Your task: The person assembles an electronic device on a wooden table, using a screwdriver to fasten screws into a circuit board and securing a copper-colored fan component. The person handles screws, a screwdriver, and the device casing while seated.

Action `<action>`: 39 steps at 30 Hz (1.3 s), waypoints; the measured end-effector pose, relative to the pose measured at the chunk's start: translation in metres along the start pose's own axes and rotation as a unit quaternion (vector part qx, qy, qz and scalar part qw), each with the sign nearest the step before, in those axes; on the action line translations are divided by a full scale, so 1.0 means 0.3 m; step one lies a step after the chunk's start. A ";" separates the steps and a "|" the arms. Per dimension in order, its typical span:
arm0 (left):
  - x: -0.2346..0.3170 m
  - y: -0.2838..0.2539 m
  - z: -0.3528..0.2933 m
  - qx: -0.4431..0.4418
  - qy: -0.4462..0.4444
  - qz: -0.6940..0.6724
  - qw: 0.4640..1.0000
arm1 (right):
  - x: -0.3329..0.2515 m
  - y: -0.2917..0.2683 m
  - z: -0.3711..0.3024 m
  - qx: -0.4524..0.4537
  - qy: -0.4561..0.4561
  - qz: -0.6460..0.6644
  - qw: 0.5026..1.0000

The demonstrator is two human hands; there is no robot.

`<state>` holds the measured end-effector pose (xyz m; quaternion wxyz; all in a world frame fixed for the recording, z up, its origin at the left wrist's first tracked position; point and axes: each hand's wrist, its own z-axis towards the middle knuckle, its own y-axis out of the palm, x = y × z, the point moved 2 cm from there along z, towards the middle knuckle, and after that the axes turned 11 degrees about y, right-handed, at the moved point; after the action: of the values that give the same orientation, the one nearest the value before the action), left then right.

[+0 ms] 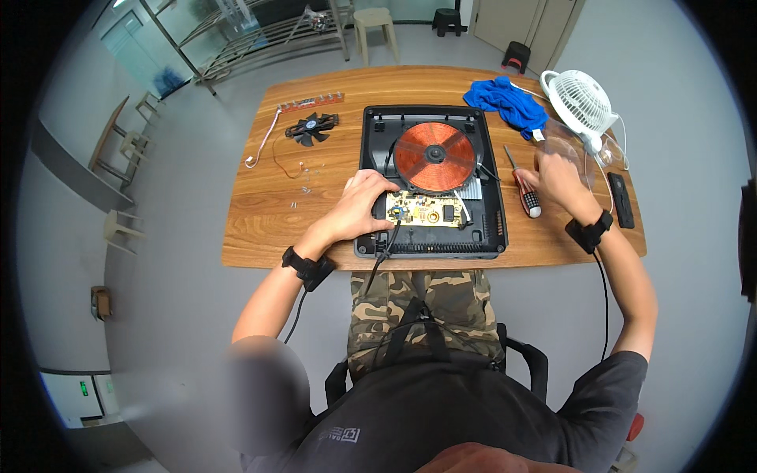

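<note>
An opened induction cooker base [493, 229], a black square housing, lies on the wooden table in front of me. Inside sit a round copper coil [418, 162] and, nearer to me, a pale circuit board [423, 211] with wires. My left hand [359, 206] spans the board's left end, thumb at the near side and fingers at the far side. Right of the housing lies a red and black screwdriver [527, 193], its shaft pointing away. My right hand [554, 180] is curled beside its handle; whatever its fingers may hold is hidden.
A small black fan [310, 128], a strip board [318, 101] with a white cable and scattered screws [307, 189] lie at left. At far right are a blue cloth [509, 104], a white desk fan [579, 102], a clear plastic bag [564, 142] and a black bar-shaped object [620, 201].
</note>
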<state>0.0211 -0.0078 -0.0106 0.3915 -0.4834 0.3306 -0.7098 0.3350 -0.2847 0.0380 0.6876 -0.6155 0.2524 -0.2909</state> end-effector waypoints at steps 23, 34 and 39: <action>-0.031 -0.098 0.080 -0.149 -0.110 -0.155 0.970 | -0.469 0.041 0.287 -0.130 -0.068 0.167 0.975; -0.027 -0.041 0.102 0.050 -0.163 -0.390 0.905 | -0.495 0.076 0.309 -0.163 -0.080 0.205 0.962; 0.039 -0.079 0.098 0.122 -0.162 -0.423 0.883 | -0.537 0.041 0.306 -0.168 -0.106 0.267 0.943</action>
<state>0.0407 -0.0094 0.0238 0.1582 -0.6340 -0.0630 -0.7543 0.2875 -0.1052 0.0343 0.6498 -0.6592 0.3780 0.0171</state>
